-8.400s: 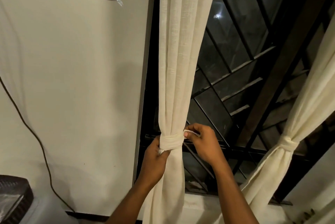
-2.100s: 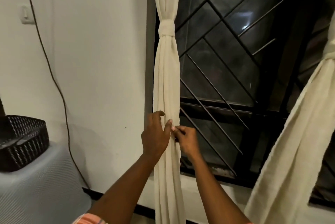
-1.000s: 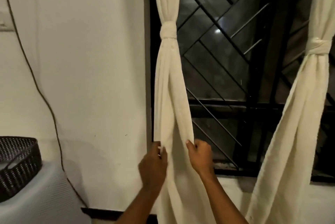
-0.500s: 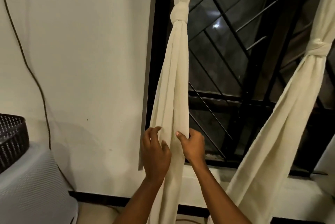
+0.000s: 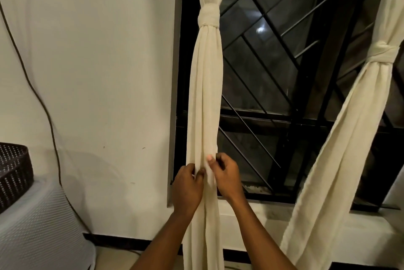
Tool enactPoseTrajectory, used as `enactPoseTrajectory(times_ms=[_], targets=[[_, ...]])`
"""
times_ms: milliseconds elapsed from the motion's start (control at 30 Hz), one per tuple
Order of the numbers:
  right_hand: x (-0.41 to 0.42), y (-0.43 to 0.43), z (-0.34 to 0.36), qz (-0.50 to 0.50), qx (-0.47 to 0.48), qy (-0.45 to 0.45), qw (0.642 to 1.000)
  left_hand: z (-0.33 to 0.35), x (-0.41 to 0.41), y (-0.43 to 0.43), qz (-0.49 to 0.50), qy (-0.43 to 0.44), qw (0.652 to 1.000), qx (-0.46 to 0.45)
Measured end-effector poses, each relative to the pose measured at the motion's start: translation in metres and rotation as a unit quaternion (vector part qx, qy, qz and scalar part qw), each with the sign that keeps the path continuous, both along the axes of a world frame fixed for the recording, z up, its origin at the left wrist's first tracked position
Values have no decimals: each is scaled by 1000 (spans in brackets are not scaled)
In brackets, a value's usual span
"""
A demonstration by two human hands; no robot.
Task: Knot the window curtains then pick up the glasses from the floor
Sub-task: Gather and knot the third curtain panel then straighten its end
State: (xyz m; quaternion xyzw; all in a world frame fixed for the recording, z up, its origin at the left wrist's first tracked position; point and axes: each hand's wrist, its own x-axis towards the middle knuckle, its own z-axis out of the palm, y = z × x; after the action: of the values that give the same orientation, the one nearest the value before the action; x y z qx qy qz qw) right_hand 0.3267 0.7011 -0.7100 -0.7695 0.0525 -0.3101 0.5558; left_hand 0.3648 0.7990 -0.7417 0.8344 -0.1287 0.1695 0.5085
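Pinching folds of the left curtain [image 5: 205,94] well below its knot [image 5: 208,16], the left-hand grip [image 5: 188,186] and the right-hand grip [image 5: 227,178] sit side by side, fingers curled into the cream cloth (the right thumb lies on the front). That curtain hangs straight down at the left edge of the window grille [image 5: 273,73], beside the white wall [image 5: 98,73]. The right curtain [image 5: 341,138], knotted too, slants across the grille. A dark cable [image 5: 43,105] runs down the wall near a black woven basket [image 5: 13,173].
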Motion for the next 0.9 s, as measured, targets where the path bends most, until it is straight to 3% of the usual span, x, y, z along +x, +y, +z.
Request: enactPoseTrajectory(times_ms=[100,300,500,733,900], targets=[[5,-5,-1,11,44,-2,999,1,3,0,-5,9,1000,-4],[14,-3,3,-33,-25,12,999,3,4,-4,-4,18,1000,4],[6,-14,4,-226,12,-36,973,3,9,6,44,27,998,18],[11,2,-10,-34,-27,1,999,1,4,-4,14,15,1000,23],[19,-4,-14,-91,-103,84,987,-7,12,1,2,25,999,25]])
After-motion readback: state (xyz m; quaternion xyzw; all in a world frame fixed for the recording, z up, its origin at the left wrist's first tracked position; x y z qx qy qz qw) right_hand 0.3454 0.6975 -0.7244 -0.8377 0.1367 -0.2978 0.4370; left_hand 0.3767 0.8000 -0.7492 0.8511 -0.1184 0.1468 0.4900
